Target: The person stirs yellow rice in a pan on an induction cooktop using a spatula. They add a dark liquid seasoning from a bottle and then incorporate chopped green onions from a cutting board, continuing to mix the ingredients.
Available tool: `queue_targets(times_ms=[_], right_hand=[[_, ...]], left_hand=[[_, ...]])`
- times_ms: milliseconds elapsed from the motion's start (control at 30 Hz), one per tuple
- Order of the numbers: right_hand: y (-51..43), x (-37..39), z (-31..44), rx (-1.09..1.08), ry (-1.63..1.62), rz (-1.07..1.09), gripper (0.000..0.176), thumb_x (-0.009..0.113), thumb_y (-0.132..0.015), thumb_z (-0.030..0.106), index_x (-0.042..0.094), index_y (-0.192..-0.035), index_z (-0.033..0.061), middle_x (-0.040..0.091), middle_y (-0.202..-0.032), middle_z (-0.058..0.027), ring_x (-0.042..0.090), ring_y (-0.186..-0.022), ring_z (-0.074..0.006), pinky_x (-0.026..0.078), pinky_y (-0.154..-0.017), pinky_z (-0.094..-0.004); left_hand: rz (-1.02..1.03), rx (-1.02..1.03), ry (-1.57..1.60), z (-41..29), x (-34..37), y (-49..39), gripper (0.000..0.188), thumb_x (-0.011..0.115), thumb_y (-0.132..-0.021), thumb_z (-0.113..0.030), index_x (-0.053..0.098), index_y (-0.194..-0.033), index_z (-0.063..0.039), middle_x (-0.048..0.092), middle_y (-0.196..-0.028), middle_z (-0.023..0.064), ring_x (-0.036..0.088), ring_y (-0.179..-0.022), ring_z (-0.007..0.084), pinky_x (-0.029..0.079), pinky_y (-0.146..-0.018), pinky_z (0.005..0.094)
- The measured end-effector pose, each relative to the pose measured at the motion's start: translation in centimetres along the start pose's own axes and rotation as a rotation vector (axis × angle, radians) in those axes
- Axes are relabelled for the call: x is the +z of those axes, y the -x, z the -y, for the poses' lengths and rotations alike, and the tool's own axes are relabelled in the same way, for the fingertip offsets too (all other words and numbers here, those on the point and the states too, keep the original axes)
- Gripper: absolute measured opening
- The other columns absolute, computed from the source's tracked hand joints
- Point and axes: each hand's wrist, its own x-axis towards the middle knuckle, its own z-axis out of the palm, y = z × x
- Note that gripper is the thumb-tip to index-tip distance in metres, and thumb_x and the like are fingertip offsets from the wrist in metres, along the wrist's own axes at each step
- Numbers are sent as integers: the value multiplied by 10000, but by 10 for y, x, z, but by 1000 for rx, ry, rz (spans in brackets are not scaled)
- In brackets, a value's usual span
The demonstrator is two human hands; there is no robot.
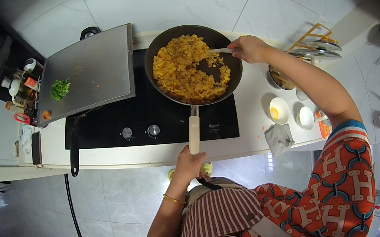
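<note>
My left hand (189,164) is closed around the cream handle (194,133) of a dark frying pan (233,72). Fried rice with yellow egg (183,78) covers much of the pan's bottom, leaving some dark surface bare at the right. From the pan's right side my right hand (250,49) grips a pale spoon or spatula (220,50); its working end is at the rice, partly hidden. The pan is over the right part of a black glass cooktop (111,124).
Chopped greens (60,89) lie on a grey cutting board (97,70) resting over the cooktop's left side, above a black pan handle (75,154). Seasoning bottles (19,89) crowd the left corner. At right are white bowls (279,110), a grey cloth (279,139) and pot lids (315,52).
</note>
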Motion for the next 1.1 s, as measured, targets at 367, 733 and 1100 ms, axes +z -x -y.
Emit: queue_targets(times_ms=[367, 733, 1100], right_hand=[[98, -11, 63, -286, 1011, -61, 508, 508, -741, 58, 459, -1247, 75, 547, -841, -69, 575, -749, -215, 502, -587, -313], [40, -69, 78, -122, 1010, 210, 178, 578, -724, 56, 631, -893, 40, 627, -843, -109, 621, -802, -248, 505, -647, -336], [-38, -100, 59, 190, 360, 906, 324, 680, -713, 179, 621, -1005, 53, 619, -684, -79, 527, -492, -173, 439, -425, -295]], left_hand=[[-492, 219, -626, 58, -138, -66, 341, 681, -711, -184, 562, -968, 6, 597, -786, 173, 599, -641, 305, 490, -608, 362], [-369, 299, -1073, 32, -119, -94, 494, 742, -657, -175, 507, -1062, -18, 528, -1075, 189, 566, -949, 351, 495, -779, 394], [-393, 339, -1178, 38, -116, -99, 340, 714, -688, -166, 519, -928, -24, 566, -972, 171, 605, -832, 336, 517, -695, 394]])
